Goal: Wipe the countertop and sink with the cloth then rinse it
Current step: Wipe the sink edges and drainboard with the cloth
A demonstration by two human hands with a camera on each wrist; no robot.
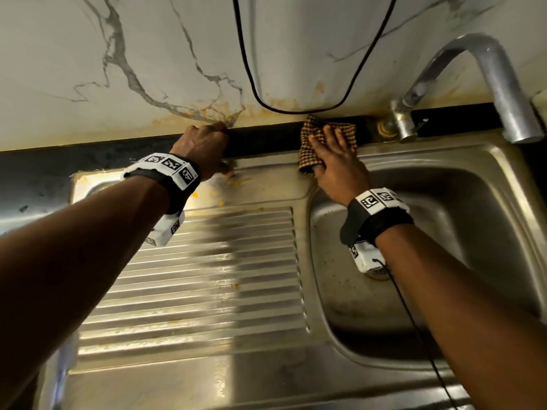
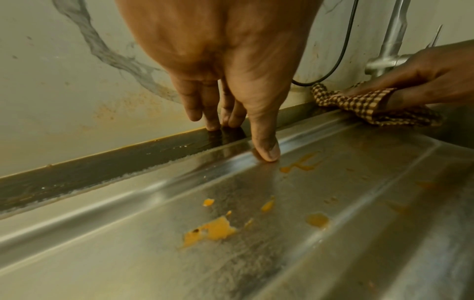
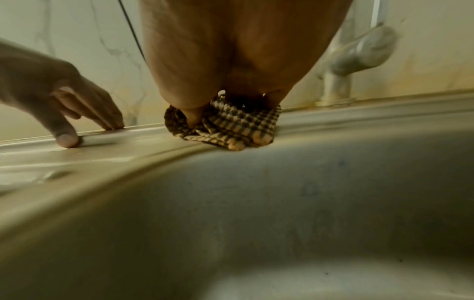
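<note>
The steel sink is lying against the dark desk strip. We are pressing our right hand, thumb tucked under, onto the checked cloth at the sink's back rim, beside the tap. Our left hand is resting, fingers extended, holding nothing.

Brushed, faintly glossy stainless steel for the sink, ribbed across its drainboard. Woven checked cloth, coarse and matt. Polished metal tap. Smooth veined marble-look wall, orange-stained along its base. Dark glossy table strip.
</note>
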